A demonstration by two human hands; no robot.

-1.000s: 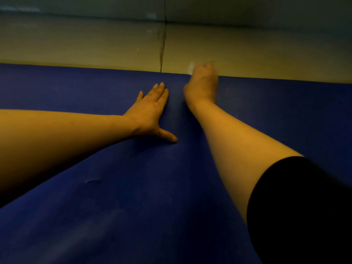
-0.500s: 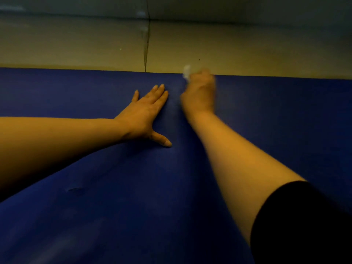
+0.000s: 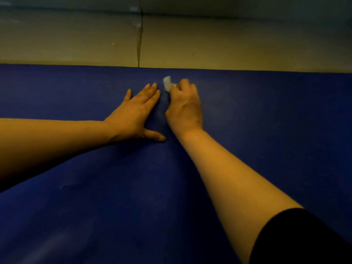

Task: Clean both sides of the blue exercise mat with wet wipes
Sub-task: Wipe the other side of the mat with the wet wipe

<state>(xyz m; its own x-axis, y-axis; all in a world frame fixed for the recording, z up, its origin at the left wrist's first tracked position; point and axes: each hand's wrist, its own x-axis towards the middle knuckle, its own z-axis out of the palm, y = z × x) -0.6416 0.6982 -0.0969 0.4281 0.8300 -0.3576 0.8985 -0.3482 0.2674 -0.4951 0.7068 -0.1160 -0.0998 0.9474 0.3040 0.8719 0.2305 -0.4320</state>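
head view: looks forward and down over both outstretched arms onto the blue mat (image 3: 114,206); dim, yellowish light.
landmark: the mat's far edge (image 3: 247,70), where it meets the tiled floor (image 3: 228,40).
blue mat: spread flat on the floor and filling the near part of the view; a small nick shows in its surface well short of the far edge, on the left.
left hand (image 3: 136,113): palm down on the mat, a little short of the far edge; fingers straight and close together, thumb splayed out toward the right arm. it reads as a brace holding the mat flat.
right hand (image 3: 185,105): just beside the left hand, knuckles up, fingers curled around a wet wipe (image 3: 168,83) and pressing it to the mat.
wet wipe: a pale wad sticking out at the fingertips, near the far edge but not at it.
just changed: 1 s ago the right hand and wipe were at the far edge itself; now they sit back from it, nearer the person. the left hand has kept its flat brace.
meaning: judged as a scrubbing stroke, out and back, on the upper face; only this 1 side is being wiped, and the other side cannot be seen.
black sleeve (image 3: 304,241): covers the right upper arm at the near corner.
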